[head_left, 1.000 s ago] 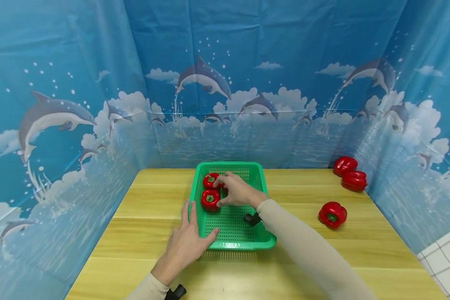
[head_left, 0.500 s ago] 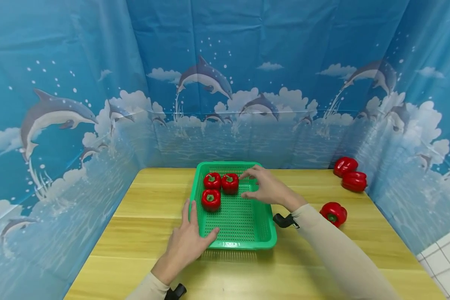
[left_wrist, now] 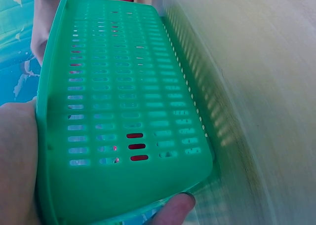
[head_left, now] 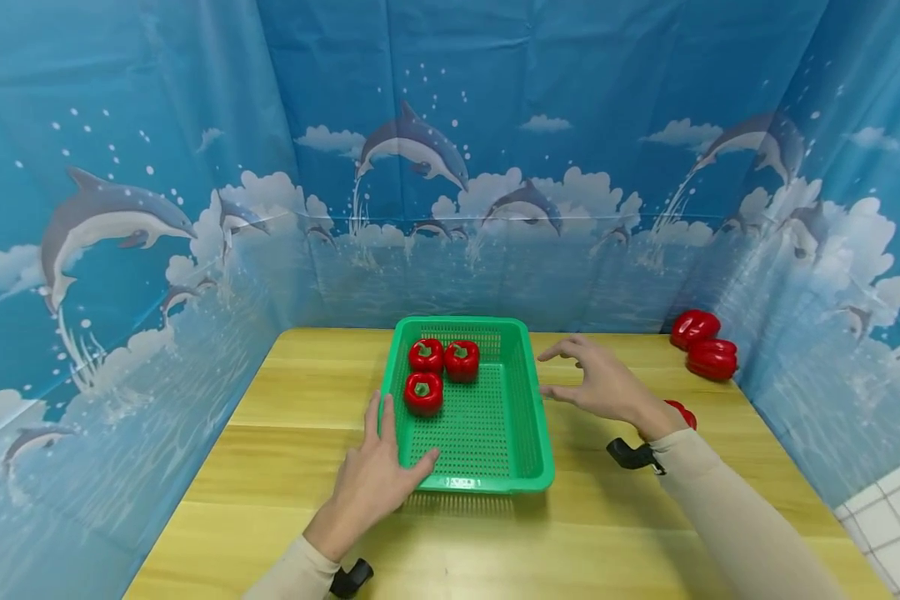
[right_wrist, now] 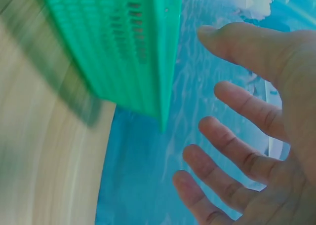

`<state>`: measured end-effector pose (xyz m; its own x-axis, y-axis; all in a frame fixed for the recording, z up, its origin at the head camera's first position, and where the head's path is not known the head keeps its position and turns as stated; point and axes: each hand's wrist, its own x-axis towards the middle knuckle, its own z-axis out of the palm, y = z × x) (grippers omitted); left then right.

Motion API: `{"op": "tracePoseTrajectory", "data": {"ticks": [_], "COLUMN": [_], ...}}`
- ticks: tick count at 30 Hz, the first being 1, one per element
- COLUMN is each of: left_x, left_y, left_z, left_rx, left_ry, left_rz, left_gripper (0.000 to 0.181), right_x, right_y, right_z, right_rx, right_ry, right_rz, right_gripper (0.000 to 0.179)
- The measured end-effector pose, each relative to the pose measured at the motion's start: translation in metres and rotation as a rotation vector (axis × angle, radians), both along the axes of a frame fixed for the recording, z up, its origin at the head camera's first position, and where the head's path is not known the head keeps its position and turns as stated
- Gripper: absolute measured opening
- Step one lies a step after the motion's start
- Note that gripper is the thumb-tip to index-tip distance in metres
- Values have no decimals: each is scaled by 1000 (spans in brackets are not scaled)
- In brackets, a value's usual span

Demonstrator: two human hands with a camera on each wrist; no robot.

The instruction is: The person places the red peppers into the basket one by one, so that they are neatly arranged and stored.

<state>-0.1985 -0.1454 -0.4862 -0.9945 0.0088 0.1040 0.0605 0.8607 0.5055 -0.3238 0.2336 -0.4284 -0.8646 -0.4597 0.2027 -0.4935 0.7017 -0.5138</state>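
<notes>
A green plastic basket (head_left: 487, 484) stands on the wooden table, with three red bell peppers inside: two side by side at the back left, one pepper (head_left: 423, 394) in front of them. My left hand (head_left: 375, 479) rests on the basket's near left corner, fingers straight along the left rim and thumb over the front rim. In the left wrist view a fingertip (left_wrist: 177, 209) shows at the basket's edge. Just right of the basket, my right hand (head_left: 607, 381) is in the air, fingers spread, holding nothing. Its forearm partly hides a red bell pepper (head_left: 682, 412).
Two more red bell peppers (head_left: 711, 359) lie at the table's back right corner. Blue curtains (head_left: 450, 275) printed with dolphins hang close around the back and sides of the table (head_left: 270, 467). White tiles (head_left: 896, 508) show at the lower right.
My right hand has let go of the pepper at the back of the basket and moved right, out past the right rim. The left hand has stayed on the corner.
</notes>
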Motion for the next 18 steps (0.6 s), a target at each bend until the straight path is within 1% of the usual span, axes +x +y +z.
{"op": "tracePoseTrajectory", "data": {"ticks": [4, 9, 13, 18], "left_x": [-1, -1, -1, -1], "left_y": [-1, 0, -1, -1], "left_z": [2, 2, 1, 0], "left_rx": [-8, -16, -17, -6], "left_ry": [5, 9, -4, 6], "left_rz": [-1, -7, -9, -15], "left_gripper": [122, 122, 123, 122], "right_x": [0, 6, 10, 15], "right_y": [18, 39, 55, 74], "right_z": [-6, -14, -21, -27], "right_rx": [2, 18, 32, 25], "right_ry": [21, 33, 53, 38], "right_rz": [-14, -39, -68, -84], "right_gripper": [46, 45, 45, 47]}}
